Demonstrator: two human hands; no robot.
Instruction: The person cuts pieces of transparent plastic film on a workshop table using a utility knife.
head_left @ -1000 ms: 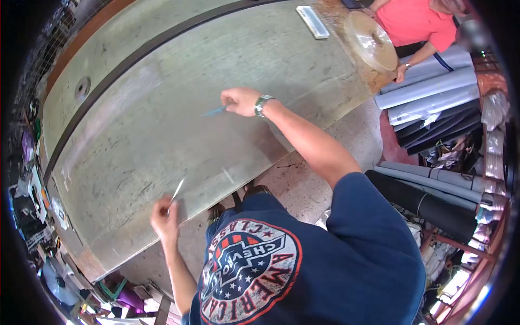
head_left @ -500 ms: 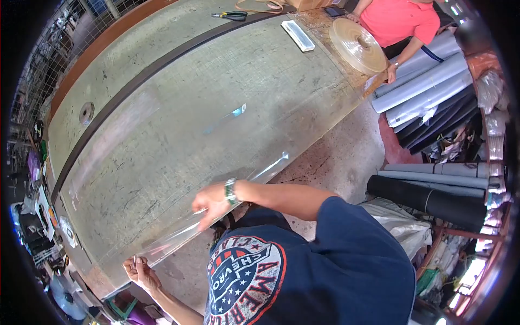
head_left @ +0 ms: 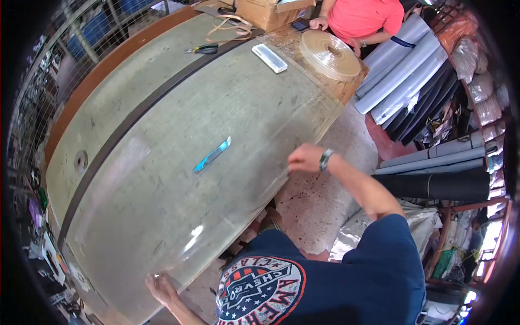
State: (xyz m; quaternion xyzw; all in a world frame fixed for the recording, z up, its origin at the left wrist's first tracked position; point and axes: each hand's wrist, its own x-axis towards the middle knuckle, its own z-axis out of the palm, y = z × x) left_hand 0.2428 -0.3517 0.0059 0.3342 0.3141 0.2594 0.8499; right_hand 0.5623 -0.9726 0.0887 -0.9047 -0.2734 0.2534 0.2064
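Observation:
A clear plastic sheet lies over the near side of the large table and shows glare. My left hand is closed on the sheet's near edge at the lower left, with a shiny fold by the fingertips. My right hand, with a watch at the wrist, reaches over the table's edge further right, its fingers pinched on the sheet's edge. A blue utility knife lies in the middle of the table, between and beyond my hands.
A dark strip runs along the table. Pliers, a white box, a metal ring and a large roll of clear strip lie on it. A person in a pink shirt stands at the far end. Material rolls are at the right.
My right hand has moved right along the table edge, away from my left hand. The view has shifted, and the blue knife shows more clearly.

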